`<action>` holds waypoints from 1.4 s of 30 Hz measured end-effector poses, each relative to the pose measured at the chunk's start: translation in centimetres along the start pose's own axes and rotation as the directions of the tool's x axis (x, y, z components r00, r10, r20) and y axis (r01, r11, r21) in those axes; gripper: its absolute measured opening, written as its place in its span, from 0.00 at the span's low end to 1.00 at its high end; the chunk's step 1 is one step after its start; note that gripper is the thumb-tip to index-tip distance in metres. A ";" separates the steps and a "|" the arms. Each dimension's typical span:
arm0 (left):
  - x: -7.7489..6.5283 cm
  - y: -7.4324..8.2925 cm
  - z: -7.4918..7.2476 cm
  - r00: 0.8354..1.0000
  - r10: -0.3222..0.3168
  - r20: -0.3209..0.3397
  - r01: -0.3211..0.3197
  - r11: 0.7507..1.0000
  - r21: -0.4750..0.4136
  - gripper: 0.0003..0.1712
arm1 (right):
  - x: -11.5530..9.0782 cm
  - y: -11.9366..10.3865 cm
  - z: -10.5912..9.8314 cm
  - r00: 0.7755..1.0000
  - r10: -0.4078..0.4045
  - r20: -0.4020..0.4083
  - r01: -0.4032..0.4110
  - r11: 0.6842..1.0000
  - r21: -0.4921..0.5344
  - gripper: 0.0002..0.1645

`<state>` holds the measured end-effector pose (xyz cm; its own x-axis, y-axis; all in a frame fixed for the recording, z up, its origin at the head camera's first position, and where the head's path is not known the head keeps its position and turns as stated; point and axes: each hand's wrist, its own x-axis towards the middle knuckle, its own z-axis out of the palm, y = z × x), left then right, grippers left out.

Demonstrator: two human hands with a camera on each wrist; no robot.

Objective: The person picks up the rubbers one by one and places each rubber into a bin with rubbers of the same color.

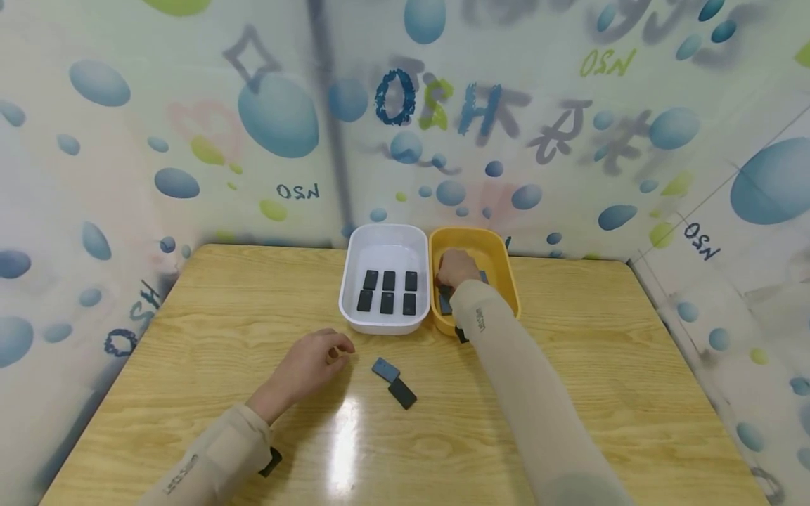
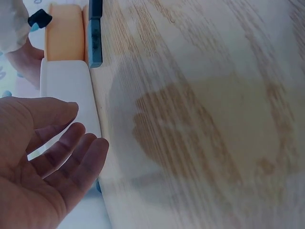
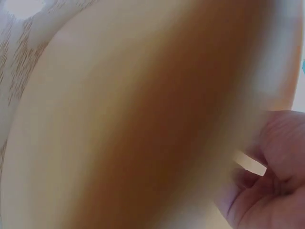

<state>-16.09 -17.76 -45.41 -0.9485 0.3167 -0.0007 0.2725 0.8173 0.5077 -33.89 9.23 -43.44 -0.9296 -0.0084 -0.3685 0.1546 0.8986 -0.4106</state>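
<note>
My left hand (image 1: 310, 365) hovers over the table, fingers loosely bent and holding nothing, near the front left of a white bin (image 1: 386, 328). Inside that bin several flat black rectangular pieces (image 1: 389, 281) lie in two rows. My right hand (image 1: 458, 267) reaches down into a yellow bin (image 1: 511, 288). Its fingertips are hidden, and a blurred bin wall covers much of the right wrist view, so any grip cannot be made out. Blue-grey pieces (image 1: 446, 303) show beside that hand. On the table, a blue-grey piece (image 1: 385, 370) touches a black piece (image 1: 402, 393) at the corner.
Both bins stand side by side at the back of the wooden table (image 1: 266, 302), close to a patterned wall covering (image 1: 285, 190). Their raised rims surround the pieces. Light glares off the tabletop at the front middle.
</note>
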 end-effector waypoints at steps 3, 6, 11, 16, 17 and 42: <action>0.0 0.1 -0.2 1.000 -0.005 0.006 0.005 1.000 -0.002 0.07 | -0.3 0.0 -0.3 1.000 0.002 0.009 -0.003 1.000 0.021 0.03; 0.0 0.2 -0.3 1.000 -0.008 0.009 0.008 1.000 0.003 0.07 | -0.5 0.0 -0.6 1.000 -0.006 0.005 0.006 1.000 0.020 0.03; -0.1 0.3 -0.3 1.000 0.007 0.002 -0.007 1.000 0.012 0.07 | -1.2 -0.2 -1.3 0.999 -0.032 -0.017 0.032 0.999 -0.024 0.06; -0.1 0.3 -0.2 1.000 0.028 -0.003 -0.028 0.999 0.017 0.07 | -2.2 -0.3 -2.4 0.994 -0.110 -0.020 0.108 0.992 -0.057 0.11; -0.1 0.3 -0.2 1.000 0.031 -0.004 -0.031 0.999 0.017 0.07 | -2.3 -0.2 -2.6 0.992 -0.124 -0.021 0.122 0.990 -0.065 0.13; 0.1 1.4 0.3 0.999 0.045 0.018 -0.045 0.999 0.000 0.08 | -8.7 0.1 -2.4 0.932 -0.358 -0.051 0.343 0.920 -0.190 0.04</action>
<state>-15.80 -16.46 -44.99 -0.9324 0.3615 0.0070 0.3148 0.8022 0.5074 -26.59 10.45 -38.26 -0.9391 -0.3073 -0.1537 -0.2403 0.9072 -0.3453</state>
